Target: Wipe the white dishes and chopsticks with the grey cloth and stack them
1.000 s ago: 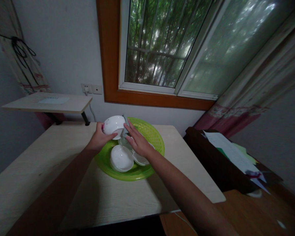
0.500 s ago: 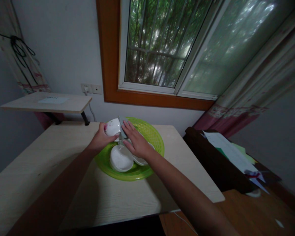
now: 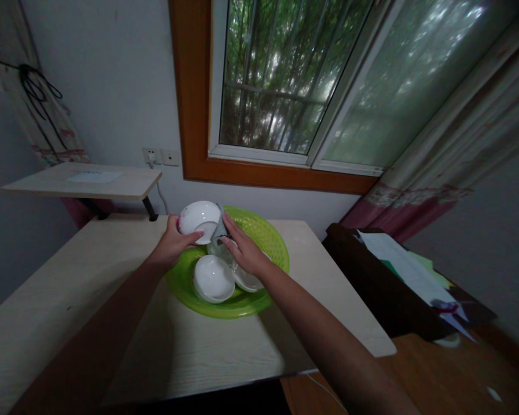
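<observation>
My left hand (image 3: pixel 172 243) grips a white bowl (image 3: pixel 199 218) by its left side, thumb across the near side. The bowl is tilted, its foot ring turned partly toward me, above the back left of a green plastic basket (image 3: pixel 237 313). My right hand (image 3: pixel 245 249) is closed on a grey cloth (image 3: pixel 219 228) and presses it against the bowl's right side. Inside the basket, another white bowl (image 3: pixel 214 279) stands upright at the front. A further white bowl (image 3: pixel 247 280) sits to its right, partly hidden by my right hand. Something clear lies under the cloth, too covered to name.
The basket stands on a pale wooden table (image 3: pixel 225 351). A raised shelf (image 3: pixel 86 180) with a paper on it is at the back left, near a wall socket (image 3: pixel 160 156). Papers (image 3: pixel 409 271) lie on dark furniture to the right. A window (image 3: pixel 285 86) is behind.
The bowl turned in my left hand, showing its patterned side half a second ago and its underside again now. My right hand with the cloth shifted slightly along with it.
</observation>
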